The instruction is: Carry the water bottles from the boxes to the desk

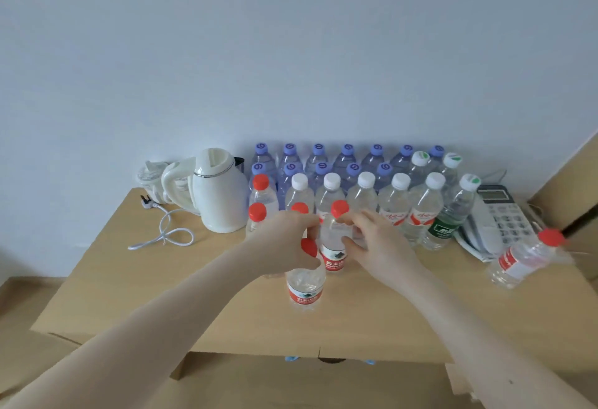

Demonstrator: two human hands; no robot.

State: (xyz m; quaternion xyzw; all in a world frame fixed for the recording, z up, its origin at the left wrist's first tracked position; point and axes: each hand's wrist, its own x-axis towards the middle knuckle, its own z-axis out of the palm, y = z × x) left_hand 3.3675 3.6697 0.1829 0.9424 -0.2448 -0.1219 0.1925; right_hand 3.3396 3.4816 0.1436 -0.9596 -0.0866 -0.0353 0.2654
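I read my right grip (378, 243) as grasping the red-capped bottle (334, 246), which stands upright on the bench (194, 295) before the bottle rows (365, 187). My left grip (288, 242) curls beside it, over a nearer bottle (304, 289); whether it grasps either, I cannot tell.

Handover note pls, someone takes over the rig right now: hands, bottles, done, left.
Left hand: fingers curled at the neck of the middle red-capped bottle.
Right hand: thumb and fingers pinch the same bottle, which is upright on the desk.
Near red-capped bottle: stands just in front of it.
Done: rows of bottles stand at the back by the wall. A tilted red-capped bottle lies at the right beside the phone.
Left: let go of the middle bottle and probably right the tilted one. The boxes are out of view, so the remaining count is unknown.
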